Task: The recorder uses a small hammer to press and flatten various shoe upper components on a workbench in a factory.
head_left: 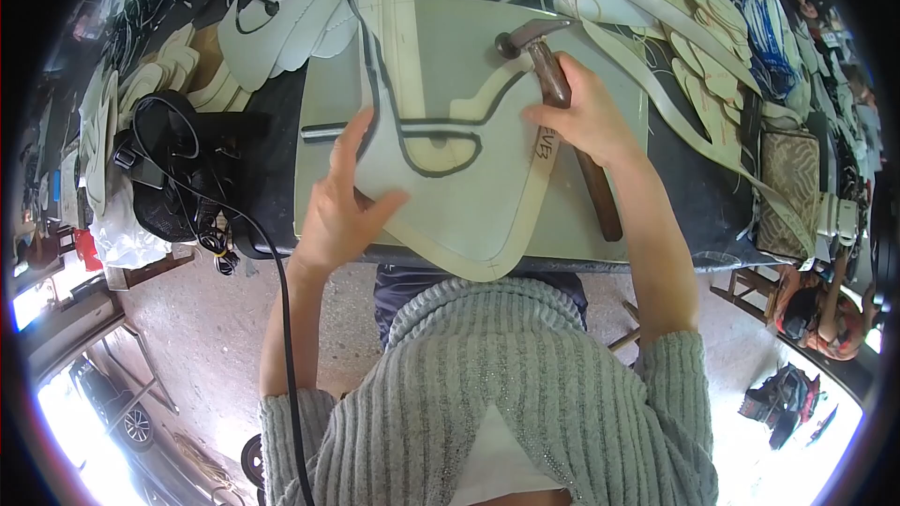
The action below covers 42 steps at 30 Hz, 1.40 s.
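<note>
A pale cut pattern piece (469,211) with a cream border and black-edged strips lies on the greenish board (614,183) in front of me. My left hand (342,206) rests at its left edge, thumb and fingers spread apart, holding nothing. In my right hand (591,112) is a hammer (598,197). Its metal head points away from me, and the wooden handle runs under the palm toward the table's near edge. The right thumb touches the piece's right side. A black-and-white strip (323,132) crosses the piece at the left, near my left fingertips.
Stacks of cream cut pieces (694,47) and a long pale strap (666,117) lie at the right. White pieces (281,33) are piled at the far left. A black cable (281,272) runs past my left forearm from a dark bag (164,187). A patterned box (786,192) stands far right.
</note>
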### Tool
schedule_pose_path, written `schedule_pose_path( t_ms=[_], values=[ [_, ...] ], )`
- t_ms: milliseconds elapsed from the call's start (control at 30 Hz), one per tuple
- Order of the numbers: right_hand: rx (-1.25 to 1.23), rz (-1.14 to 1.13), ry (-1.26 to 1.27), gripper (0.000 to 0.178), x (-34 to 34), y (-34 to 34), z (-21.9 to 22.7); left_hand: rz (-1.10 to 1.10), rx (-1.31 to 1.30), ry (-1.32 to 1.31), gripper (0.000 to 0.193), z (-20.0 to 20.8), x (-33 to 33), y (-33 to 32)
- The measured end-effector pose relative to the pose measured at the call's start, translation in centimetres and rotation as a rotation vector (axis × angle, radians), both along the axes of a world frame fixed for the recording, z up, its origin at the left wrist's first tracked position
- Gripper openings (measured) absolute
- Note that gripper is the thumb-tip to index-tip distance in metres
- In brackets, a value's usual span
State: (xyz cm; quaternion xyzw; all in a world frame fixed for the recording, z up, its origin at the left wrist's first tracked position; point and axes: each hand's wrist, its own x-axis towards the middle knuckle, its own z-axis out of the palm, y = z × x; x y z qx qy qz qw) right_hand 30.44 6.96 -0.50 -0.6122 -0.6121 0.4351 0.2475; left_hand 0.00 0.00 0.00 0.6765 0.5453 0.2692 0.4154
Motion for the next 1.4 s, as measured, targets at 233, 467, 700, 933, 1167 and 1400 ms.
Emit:
schedule_pose_path(
  t_ms=[233, 467, 700, 933, 1167, 1400],
  values=[
    [-0.04, -0.029, 0.059, 0.039, 0.3, -0.1, 0.0, -0.019, 0.097, 0.038, 0.089, 0.0, 0.2, -0.2],
    [-0.017, -0.032, -0.027, 0.04, 0.2, -0.1, 0.3, 0.006, 0.006, 0.02, 0.09, 0.3, 0.3, 0.1],
    [0.05, -0.026, -0.034, 0.034, 0.0, -0.2, 0.2, -0.037, 0.348, 0.249, 0.089, 0.9, 1.1, -0.5],
    [0.036, -0.031, 0.004, 0.035, 0.1, -0.2, 0.1, -0.127, 0.535, 0.162, 0.083, -0.2, 5.2, -3.8],
    [-0.017, -0.054, -0.007, 0.035, 0.0, 0.0, 0.3, -0.185, 0.402, 0.138, 0.082, -1.7, 5.0, -4.2],
    [0.009, -0.053, 0.043, 0.033, 0.0, -0.1, 0.3, -0.3, 0.485, 0.124, 0.073, -1.9, 4.3, -3.5]
  ],
)
